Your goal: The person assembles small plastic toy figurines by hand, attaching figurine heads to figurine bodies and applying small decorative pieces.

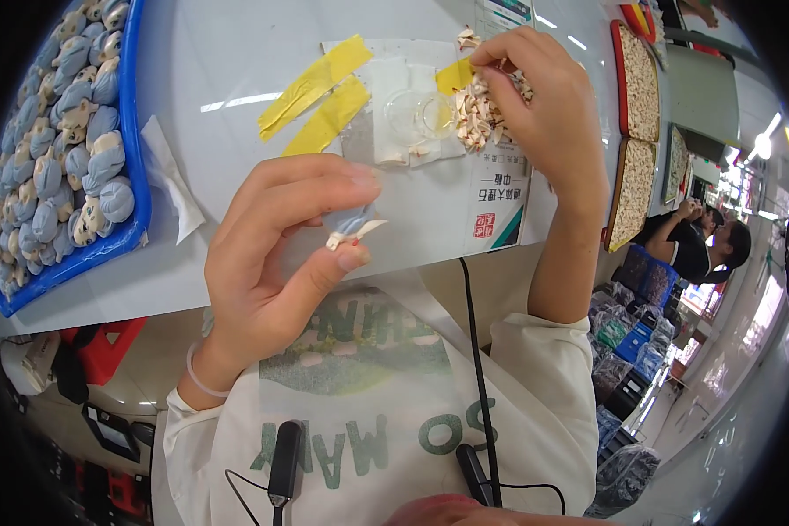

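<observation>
Between the thumb and fingers of my left hand [267, 237] is a small doll head [352, 223] with blue-grey hair; a pale pointed piece sticks out at its side. My right hand [548, 105] reaches over a heap of small cream pointed pieces [475, 121], thumb and forefinger pinched together at its upper edge. Whatever the right fingertips hold is too small to make out. Beside the heap, a clear glossy puddle [416, 116] lies on white strips stuck to the table, just beyond the doll head.
A blue tray [135, 96] full of similar doll heads stands at the left, with a crumpled white paper [170, 180] alongside. Yellow tape strips [311, 88] cross the table [228, 53]. Red-rimmed trays [616, 66] of small pieces sit at the right; another person [682, 241] is beyond. A black cable [473, 333] hangs down in front of me.
</observation>
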### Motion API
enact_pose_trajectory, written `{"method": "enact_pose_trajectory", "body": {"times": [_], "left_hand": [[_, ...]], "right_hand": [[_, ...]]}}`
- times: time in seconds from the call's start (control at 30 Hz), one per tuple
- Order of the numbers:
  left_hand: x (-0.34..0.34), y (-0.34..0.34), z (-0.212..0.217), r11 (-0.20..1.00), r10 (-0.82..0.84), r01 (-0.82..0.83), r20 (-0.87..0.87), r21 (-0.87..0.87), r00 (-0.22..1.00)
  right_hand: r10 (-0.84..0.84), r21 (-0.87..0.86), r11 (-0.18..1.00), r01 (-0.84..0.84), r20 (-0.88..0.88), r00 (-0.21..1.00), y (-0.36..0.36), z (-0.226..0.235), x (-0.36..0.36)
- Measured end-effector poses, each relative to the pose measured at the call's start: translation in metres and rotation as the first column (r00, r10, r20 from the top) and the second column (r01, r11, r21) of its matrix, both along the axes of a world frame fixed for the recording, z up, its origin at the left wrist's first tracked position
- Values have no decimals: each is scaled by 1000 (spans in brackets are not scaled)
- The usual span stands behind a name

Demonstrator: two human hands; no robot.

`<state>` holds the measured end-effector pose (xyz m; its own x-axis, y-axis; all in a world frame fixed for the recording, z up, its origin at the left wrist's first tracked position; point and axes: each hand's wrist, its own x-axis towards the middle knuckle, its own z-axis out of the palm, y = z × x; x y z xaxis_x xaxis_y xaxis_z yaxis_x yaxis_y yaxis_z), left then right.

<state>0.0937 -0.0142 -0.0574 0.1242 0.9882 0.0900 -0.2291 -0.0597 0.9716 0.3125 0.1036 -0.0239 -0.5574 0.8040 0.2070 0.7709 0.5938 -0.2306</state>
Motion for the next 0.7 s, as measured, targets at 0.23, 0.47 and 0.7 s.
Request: {"method": "enact_pose_trajectory", "body": {"times": [0.23,0.47,0.7], "left_hand": [[0,1,-1,1000,-6,6,11,19,1000],[-1,2,-1,1000,0,1,-22,15,1000],[0,1,0,1000,3,-3,-13,17,1000]], "right_hand": [[-118,-123,986,112,-43,992,1,9,3],[-224,-312,931,191,-72,972,14,19,-30],[-11,-130,991,2,-67,998,15,3,1]]}}
